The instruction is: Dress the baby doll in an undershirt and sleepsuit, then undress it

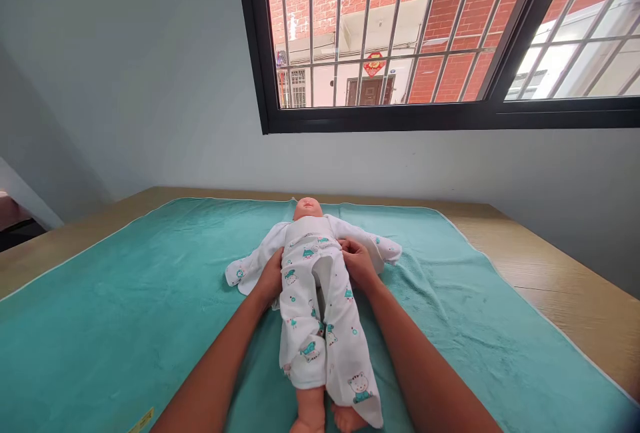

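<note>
A baby doll (308, 207) lies on its back on a teal towel (150, 300), head toward the wall. It wears a white long-sleeved top (267, 252) with the sleeves spread out. White printed baby pants (295, 293) cover its waist and legs, and both feet show at the leg ends. At the left side of the waist, my left hand (271, 278) is closed on the edge of the pants, its fingertips partly hidden. On the other side my right hand (358, 262) has its fingers curled and pinching the pants near the waistband (320, 241).
Beneath the towel is a wooden table (565, 280), its surface showing at the sides and back. A grey-white wall (150, 86) stands behind it, with a barred, dark-framed window (380, 118) above. A yellowish label (141, 421) lies at the towel's front left.
</note>
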### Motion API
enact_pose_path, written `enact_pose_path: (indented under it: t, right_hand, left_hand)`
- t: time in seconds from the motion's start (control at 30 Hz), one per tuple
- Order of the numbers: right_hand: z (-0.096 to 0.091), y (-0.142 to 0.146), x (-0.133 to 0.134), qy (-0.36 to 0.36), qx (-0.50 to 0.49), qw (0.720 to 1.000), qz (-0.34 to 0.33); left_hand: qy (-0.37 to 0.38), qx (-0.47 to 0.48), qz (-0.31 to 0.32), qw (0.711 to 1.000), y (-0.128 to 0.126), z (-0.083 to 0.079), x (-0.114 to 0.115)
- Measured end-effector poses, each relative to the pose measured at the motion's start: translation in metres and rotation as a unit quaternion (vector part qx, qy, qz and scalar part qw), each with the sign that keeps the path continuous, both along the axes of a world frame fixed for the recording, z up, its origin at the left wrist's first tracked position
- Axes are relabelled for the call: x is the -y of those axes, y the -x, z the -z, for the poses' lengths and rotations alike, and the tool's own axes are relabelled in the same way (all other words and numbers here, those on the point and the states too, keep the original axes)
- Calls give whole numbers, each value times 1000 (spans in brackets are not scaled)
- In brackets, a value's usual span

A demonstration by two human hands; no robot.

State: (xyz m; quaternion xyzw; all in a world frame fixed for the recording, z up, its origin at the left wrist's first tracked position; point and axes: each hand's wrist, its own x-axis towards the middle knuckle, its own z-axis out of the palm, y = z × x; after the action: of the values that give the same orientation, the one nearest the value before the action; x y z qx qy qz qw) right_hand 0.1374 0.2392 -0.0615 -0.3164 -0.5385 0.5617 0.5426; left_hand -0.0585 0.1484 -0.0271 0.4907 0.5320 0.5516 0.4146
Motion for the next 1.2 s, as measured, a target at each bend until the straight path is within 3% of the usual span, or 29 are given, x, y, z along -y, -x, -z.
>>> enact_pose_path:
  t: [0.2,0.43,0.6,0.73,0.9,1.0,1.2]
  right_hand:
    - [-2,-3,-3,30,-39,999,-18]
    - [-13,-22,0,88,-89,976,-177]
    - [-4,-30,-9,114,11,980,-161]
    - [-9,-39,-13,49,95,978,-179]
    - [-23,-39,-11,-85,154,977,-121]
    - [-24,-32,-13,-109,184,974,-76]
    - [-18,-10,-22,-117,283,945,118]
  left_hand:
    - [-12,13,9,1000,0,9,-4]
    - [-25,14,-70,997,2,17,-9]
    - [-56,28,-125,990,9,23,-14]
    - [-96,-30,-122,987,13,26,-16]
    - [-124,-103,-111,981,14,25,-19]
    - [-89,-121,-140,979,14,21,-24]
    - [-30,-168,-188,967,18,12,-44]
